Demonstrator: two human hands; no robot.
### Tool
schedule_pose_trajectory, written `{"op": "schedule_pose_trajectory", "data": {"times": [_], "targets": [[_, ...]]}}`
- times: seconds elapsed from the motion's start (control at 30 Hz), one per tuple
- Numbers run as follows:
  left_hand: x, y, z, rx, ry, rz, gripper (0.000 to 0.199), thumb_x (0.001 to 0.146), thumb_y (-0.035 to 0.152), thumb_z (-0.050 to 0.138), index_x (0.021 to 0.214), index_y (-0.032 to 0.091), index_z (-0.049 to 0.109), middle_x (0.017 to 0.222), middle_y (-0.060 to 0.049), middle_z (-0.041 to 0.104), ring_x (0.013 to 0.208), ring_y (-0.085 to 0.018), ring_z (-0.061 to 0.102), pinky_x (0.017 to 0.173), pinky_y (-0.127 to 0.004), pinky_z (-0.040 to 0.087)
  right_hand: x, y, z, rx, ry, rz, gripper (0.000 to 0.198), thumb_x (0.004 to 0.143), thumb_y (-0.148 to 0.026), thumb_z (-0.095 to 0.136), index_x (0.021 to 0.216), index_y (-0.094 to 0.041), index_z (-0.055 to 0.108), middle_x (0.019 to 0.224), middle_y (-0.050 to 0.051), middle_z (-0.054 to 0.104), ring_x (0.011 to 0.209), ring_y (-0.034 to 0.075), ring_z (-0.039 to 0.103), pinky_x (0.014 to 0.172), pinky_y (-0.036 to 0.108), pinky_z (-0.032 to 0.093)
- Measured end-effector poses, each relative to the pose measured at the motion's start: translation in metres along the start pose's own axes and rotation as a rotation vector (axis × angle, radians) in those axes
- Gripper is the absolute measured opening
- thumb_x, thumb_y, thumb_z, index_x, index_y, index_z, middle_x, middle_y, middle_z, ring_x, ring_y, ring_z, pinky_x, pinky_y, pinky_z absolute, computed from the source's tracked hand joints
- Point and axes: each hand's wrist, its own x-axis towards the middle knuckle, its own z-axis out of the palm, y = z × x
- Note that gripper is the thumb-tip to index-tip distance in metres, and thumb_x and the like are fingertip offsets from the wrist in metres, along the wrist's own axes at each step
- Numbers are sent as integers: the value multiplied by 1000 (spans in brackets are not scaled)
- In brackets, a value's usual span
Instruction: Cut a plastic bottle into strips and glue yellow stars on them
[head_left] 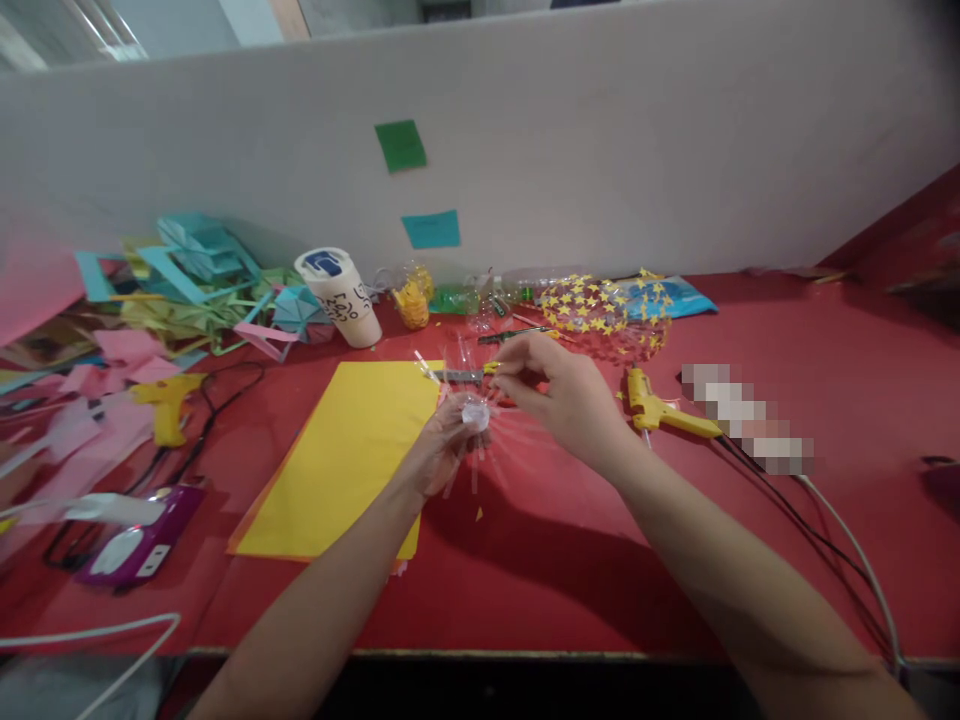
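Note:
My left hand is closed around the base of a clear plastic bottle piece cut into thin strips that fan outward. The round whitish end of this piece faces me. Just above and to its right is my right hand, its thumb and fingertips pinched together among the strips. A small yellow bit shows at those fingertips; whether it is held or lies behind them I cannot tell. Behind the hands lies a grey cutter-like tool, partly covered by strips. Yellow paper sheets lie left of my left hand.
One yellow glue gun lies right, another left beside a purple power strip. Clear plastic strips with yellow stars lie at the back. A white cup stands near folded coloured paper. Cords trail at both sides.

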Motion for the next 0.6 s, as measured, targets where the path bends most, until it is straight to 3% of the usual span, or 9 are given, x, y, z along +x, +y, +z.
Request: {"op": "schedule_pose_trajectory", "data": {"times": [0.27,0.6], "targets": [[1,-1,-2,3,-33,7,45,59,27,85,93,20,58,78,3,65,62,-9,60,59,-20,48,0,2,2,-26,6,-45,8,83,-21,57,87,-20,63,80,0,70,69,10,61,66,23,46],[-2,2,2,16,-29,0,42,58,25,84,91,18,58,75,1,62,62,-9,56,60,-21,47,-2,-2,-3,-133,-16,-70,12,84,-22,56,75,-19,62,70,0,67,62,10,56,60,23,39]]}}
